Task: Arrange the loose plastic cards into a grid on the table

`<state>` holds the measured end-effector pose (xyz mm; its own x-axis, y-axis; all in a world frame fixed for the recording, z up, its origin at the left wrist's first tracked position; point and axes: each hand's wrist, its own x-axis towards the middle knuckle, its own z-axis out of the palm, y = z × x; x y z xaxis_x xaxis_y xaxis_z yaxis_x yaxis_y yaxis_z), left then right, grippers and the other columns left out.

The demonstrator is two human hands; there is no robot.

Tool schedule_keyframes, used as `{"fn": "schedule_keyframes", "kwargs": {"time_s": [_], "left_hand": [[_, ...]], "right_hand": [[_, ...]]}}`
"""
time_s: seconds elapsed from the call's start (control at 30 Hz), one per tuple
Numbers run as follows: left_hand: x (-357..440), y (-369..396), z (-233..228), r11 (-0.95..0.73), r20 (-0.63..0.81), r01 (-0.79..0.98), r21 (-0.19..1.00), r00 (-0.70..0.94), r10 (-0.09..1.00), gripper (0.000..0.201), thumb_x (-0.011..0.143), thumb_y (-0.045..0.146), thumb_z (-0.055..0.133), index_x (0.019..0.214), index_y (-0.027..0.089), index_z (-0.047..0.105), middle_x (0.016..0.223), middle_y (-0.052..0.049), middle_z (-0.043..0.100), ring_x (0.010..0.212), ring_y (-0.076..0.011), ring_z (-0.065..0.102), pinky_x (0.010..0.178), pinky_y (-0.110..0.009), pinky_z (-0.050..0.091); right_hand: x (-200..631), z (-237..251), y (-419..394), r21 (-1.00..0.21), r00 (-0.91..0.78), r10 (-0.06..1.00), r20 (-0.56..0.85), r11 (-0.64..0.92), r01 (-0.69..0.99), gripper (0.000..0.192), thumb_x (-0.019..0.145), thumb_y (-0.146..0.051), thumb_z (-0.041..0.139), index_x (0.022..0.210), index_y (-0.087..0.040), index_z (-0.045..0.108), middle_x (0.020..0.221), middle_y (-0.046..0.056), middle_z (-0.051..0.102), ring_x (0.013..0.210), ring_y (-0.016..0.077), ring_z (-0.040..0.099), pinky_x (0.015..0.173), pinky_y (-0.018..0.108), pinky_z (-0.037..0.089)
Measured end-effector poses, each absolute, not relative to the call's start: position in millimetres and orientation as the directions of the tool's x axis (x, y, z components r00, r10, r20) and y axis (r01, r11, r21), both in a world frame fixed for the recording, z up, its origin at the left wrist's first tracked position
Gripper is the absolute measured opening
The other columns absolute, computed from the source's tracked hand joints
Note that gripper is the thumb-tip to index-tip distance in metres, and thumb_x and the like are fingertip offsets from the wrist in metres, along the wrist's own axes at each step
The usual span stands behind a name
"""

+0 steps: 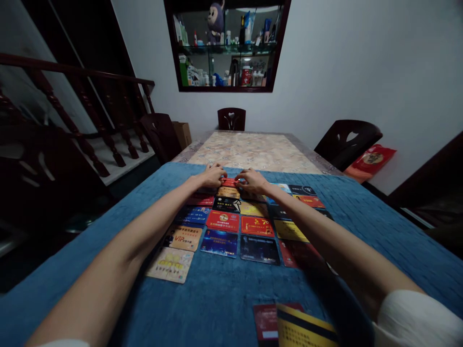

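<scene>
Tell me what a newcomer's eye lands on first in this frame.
The grid of colourful cards laid in rows on the blue cloth mid-table stands out first. At its far edge, the left hand and right hand meet on a red card. Behind, a wall niche crowded with bottles and a plush toy draws the eye.

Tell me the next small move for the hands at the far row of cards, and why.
Probably press the red card flat and let go. Both the left hand and the right hand pinch it at the far end of the card grid, on the blue cloth, where it seems to line up with the column below it.
</scene>
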<state>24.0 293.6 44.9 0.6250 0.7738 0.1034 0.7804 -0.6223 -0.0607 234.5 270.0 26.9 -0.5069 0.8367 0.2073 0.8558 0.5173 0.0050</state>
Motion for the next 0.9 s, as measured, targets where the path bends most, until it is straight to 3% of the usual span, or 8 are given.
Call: {"fn": "schedule_keyframes", "kwargs": {"time_s": [0.23, 0.4, 0.6, 0.9], "left_hand": [[23, 264, 56, -0.707, 0.312, 0.703, -0.074, 0.69, 0.653, 0.023, 0.082, 0.015, 0.051, 0.088, 0.015, 0.073, 0.096, -0.011, 0.067, 0.106, -0.0272, 0.053, 0.095, -0.043, 0.044], [27, 230, 61, -0.735, 0.361, 0.67, -0.109, 0.715, 0.599, 0.024, 0.085, 0.013, 0.049, 0.083, 0.016, 0.073, 0.086, -0.01, 0.066, 0.098, -0.0264, 0.055, 0.089, -0.041, 0.046], [35, 181, 60, -0.759, 0.391, 0.64, -0.12, 0.733, 0.557, 0.025, 0.088, 0.012, 0.048, 0.087, 0.016, 0.072, 0.088, -0.011, 0.066, 0.098, -0.0263, 0.054, 0.084, -0.041, 0.044], [41, 94, 37, -0.857, 0.478, 0.507, -0.086, 0.776, 0.411, 0.022, 0.092, 0.01, 0.048, 0.091, 0.015, 0.07, 0.091, -0.01, 0.065, 0.097, -0.0239, 0.052, 0.086, -0.039, 0.043]], "right_hand": [[238, 39, 244, 0.02, -0.492, 0.831, 0.26, 0.504, 0.863, 0.023, 0.092, -0.021, 0.054, 0.103, -0.022, 0.074, 0.108, 0.009, 0.07, 0.101, 0.0252, 0.057, 0.078, 0.031, 0.041], [239, 46, 209, 0.034, -0.507, 0.813, 0.285, 0.52, 0.853, 0.025, 0.096, -0.024, 0.049, 0.102, -0.022, 0.073, 0.106, 0.009, 0.072, 0.1, 0.0249, 0.057, 0.074, 0.031, 0.036], [241, 50, 162, 0.027, -0.519, 0.796, 0.312, 0.539, 0.842, 0.025, 0.099, -0.026, 0.048, 0.101, -0.022, 0.073, 0.104, 0.008, 0.072, 0.099, 0.0243, 0.056, 0.072, 0.031, 0.032], [262, 36, 93, -0.024, -0.593, 0.701, 0.396, 0.653, 0.757, 0.017, 0.096, -0.019, 0.055, 0.095, -0.021, 0.072, 0.095, 0.007, 0.072, 0.093, 0.022, 0.053, 0.071, 0.032, 0.029]]}}
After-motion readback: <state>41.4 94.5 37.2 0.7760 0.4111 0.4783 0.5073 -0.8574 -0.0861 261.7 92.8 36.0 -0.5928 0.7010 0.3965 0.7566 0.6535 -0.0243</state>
